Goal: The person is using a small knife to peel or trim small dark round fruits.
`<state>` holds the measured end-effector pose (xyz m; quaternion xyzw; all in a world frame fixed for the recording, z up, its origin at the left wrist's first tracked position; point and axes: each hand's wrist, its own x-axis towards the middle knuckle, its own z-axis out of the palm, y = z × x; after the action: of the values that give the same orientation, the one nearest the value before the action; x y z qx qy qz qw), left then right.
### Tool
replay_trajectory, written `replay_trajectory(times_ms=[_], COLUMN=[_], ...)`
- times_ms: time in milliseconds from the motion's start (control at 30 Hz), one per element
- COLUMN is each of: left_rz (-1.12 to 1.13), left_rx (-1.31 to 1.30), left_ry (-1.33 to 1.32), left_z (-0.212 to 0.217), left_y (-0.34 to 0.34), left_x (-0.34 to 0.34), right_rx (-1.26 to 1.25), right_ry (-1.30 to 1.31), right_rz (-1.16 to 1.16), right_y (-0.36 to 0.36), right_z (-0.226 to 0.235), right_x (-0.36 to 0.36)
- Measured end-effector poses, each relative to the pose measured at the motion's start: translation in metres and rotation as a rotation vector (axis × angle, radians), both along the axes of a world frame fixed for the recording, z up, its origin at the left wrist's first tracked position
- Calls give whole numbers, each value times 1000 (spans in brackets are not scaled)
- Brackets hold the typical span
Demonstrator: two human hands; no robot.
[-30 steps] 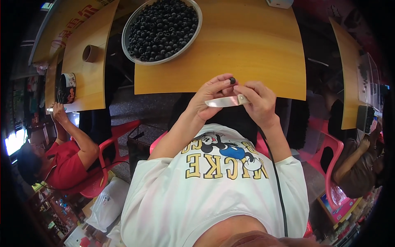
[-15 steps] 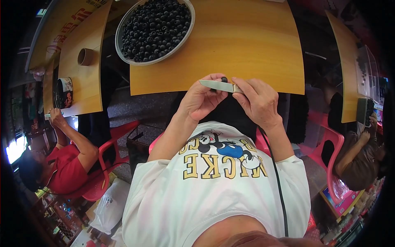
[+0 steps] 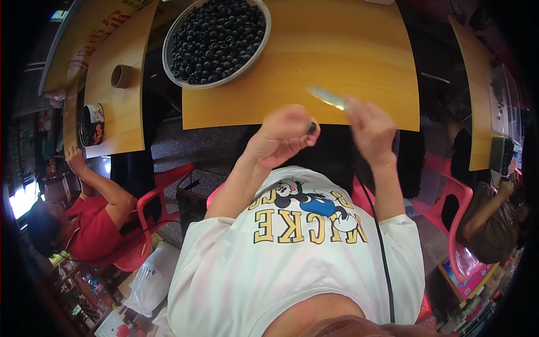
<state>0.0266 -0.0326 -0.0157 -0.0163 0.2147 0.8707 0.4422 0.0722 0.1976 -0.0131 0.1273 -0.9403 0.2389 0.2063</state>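
Observation:
My left hand [image 3: 284, 135] is closed just off the table's near edge, and a small black round piece [image 3: 312, 128] shows between its fingers. Up and to its right, my right hand [image 3: 371, 130] grips a short-bladed knife [image 3: 327, 98] by the handle. The pale blade points left over the table, apart from the piece; motion blurs both hands. A large clear bowl [image 3: 266, 42] at the far left of the table is heaped with black round pieces [image 3: 216, 42], several showing a ringed hollow.
The yellow wooden table [image 3: 342, 62] ends in front of me. A black cable [image 3: 377, 236] runs down over my shirt. At left, a person in red [image 3: 101, 227] sits by another table with a cup [image 3: 120, 76] and a tin [image 3: 92, 124]. Another person [image 3: 489, 219] sits at right.
The knife has moved away from the piece, as my right hand went right and the blade swung up. My left hand has turned and closed further. The view has shifted slightly.

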Motion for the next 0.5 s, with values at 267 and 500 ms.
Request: replay_trajectory(times_ms=[267,500], left_rz=[147,161], left_rx=[45,-23], left_ry=[-199,140], left_z=[3,46], left_y=[-15,-51], left_x=[-3,-39], right_rx=[-392,-446], right_ry=[48,-45], right_rz=[-191,-218], right_y=[7,0], right_z=[-3,-18], right_x=[-5,1])
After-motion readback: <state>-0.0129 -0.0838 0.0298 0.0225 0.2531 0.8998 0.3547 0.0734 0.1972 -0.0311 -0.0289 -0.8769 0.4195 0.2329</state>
